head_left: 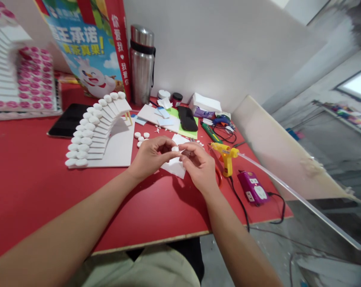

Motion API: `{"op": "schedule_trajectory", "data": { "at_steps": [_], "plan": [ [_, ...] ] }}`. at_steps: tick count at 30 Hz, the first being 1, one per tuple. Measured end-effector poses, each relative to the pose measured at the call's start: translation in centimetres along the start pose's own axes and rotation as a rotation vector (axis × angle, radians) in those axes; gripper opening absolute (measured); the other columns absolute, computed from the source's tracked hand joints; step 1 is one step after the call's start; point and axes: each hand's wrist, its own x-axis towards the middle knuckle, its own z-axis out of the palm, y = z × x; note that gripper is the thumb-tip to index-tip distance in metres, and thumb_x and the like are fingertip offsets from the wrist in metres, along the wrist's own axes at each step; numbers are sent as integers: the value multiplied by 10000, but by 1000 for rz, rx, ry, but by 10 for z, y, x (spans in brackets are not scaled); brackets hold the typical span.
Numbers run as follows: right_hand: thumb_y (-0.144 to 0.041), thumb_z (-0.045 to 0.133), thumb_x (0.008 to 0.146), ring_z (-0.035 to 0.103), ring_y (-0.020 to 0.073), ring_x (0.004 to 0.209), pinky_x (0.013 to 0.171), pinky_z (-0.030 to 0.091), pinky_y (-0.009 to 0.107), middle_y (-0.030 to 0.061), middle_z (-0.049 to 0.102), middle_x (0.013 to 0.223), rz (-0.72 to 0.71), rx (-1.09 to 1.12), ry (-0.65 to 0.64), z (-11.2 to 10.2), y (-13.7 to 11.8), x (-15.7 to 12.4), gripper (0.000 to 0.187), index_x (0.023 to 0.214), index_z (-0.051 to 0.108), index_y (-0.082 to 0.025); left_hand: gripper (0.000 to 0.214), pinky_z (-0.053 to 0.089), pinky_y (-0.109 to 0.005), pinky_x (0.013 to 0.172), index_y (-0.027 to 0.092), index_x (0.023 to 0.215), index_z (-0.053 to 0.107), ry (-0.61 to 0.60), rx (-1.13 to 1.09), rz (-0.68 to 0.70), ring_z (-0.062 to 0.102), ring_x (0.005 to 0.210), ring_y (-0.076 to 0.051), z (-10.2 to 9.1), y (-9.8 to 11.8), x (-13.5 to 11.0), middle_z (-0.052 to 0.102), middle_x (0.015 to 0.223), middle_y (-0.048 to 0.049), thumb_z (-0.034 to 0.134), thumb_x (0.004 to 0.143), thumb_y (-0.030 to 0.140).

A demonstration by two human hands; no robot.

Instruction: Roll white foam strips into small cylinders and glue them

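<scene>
My left hand [155,154] pinches a small white round piece [175,149] between thumb and fingers, above a white sheet of paper [178,169]. Close against it, my right hand [200,163] is closed too, its fingertips pressed together near a thin white sliver; exactly what they hold is too small to make out. Several white discs [141,139] lie on the red table just beyond my left hand. To the left stands a white curved staircase model [108,115], edged with rows of white discs.
A yellow glue gun [226,155] with a long clear glue stick [303,201] is right of my hands, by a purple power socket box [252,188]. Behind are a phone [187,118], a green tool [210,132], a steel flask [142,65] and a printed bag [87,48].
</scene>
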Motion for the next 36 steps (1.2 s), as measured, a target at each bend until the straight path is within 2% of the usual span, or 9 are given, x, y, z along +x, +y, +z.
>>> {"op": "schedule_trajectory", "data": {
  "at_steps": [7,12,15,18,22,29,36],
  "plan": [
    [-79,569,883,654,172,865,759,580,338,65,648,1128,-76,-60,-21,1,9,-1,310,1112,690,-247,165,465,-251,640,160,857,736,-2,122,107,607,694,-128,-3,-5,2,721,802,-22,830,832,293],
    [-79,553,891,661,178,884,750,587,334,70,645,1123,-116,-85,-16,3,12,-1,313,1110,692,-253,145,456,-248,636,158,863,748,-11,142,122,614,700,-125,-3,-5,1,722,789,-19,824,839,279],
    [-89,548,893,668,173,881,746,585,329,72,647,1129,-102,-88,-18,2,10,0,302,1108,691,-248,143,461,-251,616,155,851,747,-1,88,74,604,654,-119,-3,-3,2,713,758,-17,825,824,272],
    [-90,540,889,663,159,829,718,566,318,66,661,1111,-71,-52,2,1,9,0,320,1136,676,-240,200,492,-259,603,149,894,744,-6,-56,-49,639,636,-131,-2,-2,3,717,756,-19,841,787,287],
    [-75,540,882,657,154,824,713,555,310,57,668,1108,-62,-47,30,1,10,0,373,1190,665,-244,273,548,-285,661,145,955,744,-5,-234,-172,695,683,-157,-2,-2,5,745,800,-29,856,736,264],
    [-68,554,903,655,189,964,789,581,341,78,641,1158,-124,-128,17,2,8,-2,390,1216,697,-253,220,537,-283,681,154,948,755,-61,-254,-173,687,668,-152,-4,-3,5,736,710,-22,828,800,300],
    [-46,551,906,656,181,921,720,576,321,74,639,1128,-218,-171,15,4,11,-3,419,1235,696,-261,265,531,-276,644,143,970,755,-57,-265,-202,682,641,-151,-4,-5,4,731,696,-23,840,799,327]
  ]
}}
